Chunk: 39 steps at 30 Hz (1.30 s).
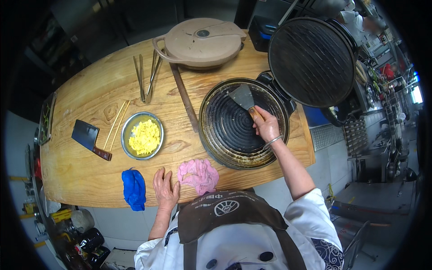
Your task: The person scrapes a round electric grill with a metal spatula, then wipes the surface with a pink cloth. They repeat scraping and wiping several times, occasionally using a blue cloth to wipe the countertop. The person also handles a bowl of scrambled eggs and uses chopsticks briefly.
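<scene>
My right hand [266,125] grips the wooden handle of a metal scraper [243,96], whose wide blade lies over the dark ridged plate of an open round electric griddle [233,135]. Flat on the wooden table's near edge rests my left hand [166,189], fingers apart and holding nothing. Beside it are a crumpled pink cloth [199,173] on the right and a folded blue cloth [133,189] on the left. A steel bowl [125,145] of yellow scrambled egg [144,136] stands farther back, near two wooden chopsticks [115,123] and a cleaver [88,136].
The griddle's raised lid [312,62] leans at the back right. A lidded beige pan [202,44], metal tongs [145,81] and a wooden rolling pin [185,98] lie at the back. A person in white [352,20] stands far off at the upper right.
</scene>
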Each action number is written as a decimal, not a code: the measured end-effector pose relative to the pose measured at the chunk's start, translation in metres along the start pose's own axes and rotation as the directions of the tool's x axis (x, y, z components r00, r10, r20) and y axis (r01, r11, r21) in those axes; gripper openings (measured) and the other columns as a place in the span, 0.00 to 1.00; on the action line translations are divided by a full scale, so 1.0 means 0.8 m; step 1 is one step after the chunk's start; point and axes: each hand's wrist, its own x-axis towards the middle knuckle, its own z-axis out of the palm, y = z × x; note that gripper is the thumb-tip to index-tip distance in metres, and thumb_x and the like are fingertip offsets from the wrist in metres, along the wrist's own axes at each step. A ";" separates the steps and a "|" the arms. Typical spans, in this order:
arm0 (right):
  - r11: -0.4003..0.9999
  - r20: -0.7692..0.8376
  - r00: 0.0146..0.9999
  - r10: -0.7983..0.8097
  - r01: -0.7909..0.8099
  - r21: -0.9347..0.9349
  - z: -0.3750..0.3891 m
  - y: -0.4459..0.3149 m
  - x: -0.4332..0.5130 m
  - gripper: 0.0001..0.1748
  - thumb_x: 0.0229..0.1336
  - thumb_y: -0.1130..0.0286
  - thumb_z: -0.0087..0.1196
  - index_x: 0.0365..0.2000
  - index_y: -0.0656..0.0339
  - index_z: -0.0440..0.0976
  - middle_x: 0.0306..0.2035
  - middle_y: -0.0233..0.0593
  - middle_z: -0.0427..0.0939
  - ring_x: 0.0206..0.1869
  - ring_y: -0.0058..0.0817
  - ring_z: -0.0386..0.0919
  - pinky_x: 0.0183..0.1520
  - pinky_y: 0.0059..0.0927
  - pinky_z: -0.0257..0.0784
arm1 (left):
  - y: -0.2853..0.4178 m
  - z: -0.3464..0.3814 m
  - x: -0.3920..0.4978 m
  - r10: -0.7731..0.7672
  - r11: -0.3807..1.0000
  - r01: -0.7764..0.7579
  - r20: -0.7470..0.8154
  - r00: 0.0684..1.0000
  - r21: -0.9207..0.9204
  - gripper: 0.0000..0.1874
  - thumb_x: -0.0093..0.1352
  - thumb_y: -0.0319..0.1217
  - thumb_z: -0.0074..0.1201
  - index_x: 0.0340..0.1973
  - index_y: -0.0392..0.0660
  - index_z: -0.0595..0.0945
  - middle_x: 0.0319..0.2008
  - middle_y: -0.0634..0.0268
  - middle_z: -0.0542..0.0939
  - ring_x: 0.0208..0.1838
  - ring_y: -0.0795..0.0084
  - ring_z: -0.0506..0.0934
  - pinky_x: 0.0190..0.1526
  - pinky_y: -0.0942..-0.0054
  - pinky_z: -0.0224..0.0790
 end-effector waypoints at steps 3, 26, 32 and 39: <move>0.999 -0.199 0.979 -0.049 0.048 -0.011 0.004 0.000 -0.004 0.23 0.60 0.74 0.54 0.56 0.63 0.69 0.19 0.31 0.74 0.14 0.14 0.66 0.15 0.17 0.63 | 0.000 0.000 0.000 0.004 1.000 -0.004 -0.008 1.000 -0.002 0.25 0.57 0.31 0.61 0.49 0.38 0.75 0.58 0.47 0.66 0.62 0.45 0.62 0.63 0.52 0.53; 0.997 -0.398 0.917 0.024 0.006 0.073 -0.003 0.012 -0.020 0.14 0.61 0.74 0.51 0.46 0.69 0.71 0.20 0.34 0.74 0.14 0.17 0.69 0.15 0.20 0.65 | 0.000 0.000 0.001 -0.015 1.000 0.015 0.005 1.000 -0.023 0.24 0.57 0.30 0.60 0.48 0.37 0.76 0.59 0.47 0.66 0.63 0.46 0.62 0.63 0.52 0.53; 0.970 -0.460 0.863 0.209 -0.125 0.207 0.003 0.018 -0.031 0.19 0.64 0.76 0.44 0.54 0.70 0.61 0.23 0.36 0.72 0.15 0.18 0.70 0.12 0.21 0.67 | 0.000 0.001 0.001 -0.008 1.000 0.008 -0.001 1.000 -0.024 0.23 0.57 0.29 0.60 0.48 0.37 0.76 0.59 0.46 0.66 0.63 0.45 0.62 0.63 0.52 0.53; 0.961 -0.359 0.923 0.136 -0.035 0.273 0.036 0.015 -0.001 0.18 0.62 0.79 0.42 0.53 0.67 0.61 0.24 0.37 0.70 0.12 0.20 0.68 0.09 0.22 0.62 | -0.001 0.000 0.002 0.018 1.000 -0.018 -0.006 1.000 -0.025 0.22 0.57 0.29 0.59 0.48 0.37 0.76 0.59 0.46 0.66 0.63 0.44 0.62 0.63 0.51 0.52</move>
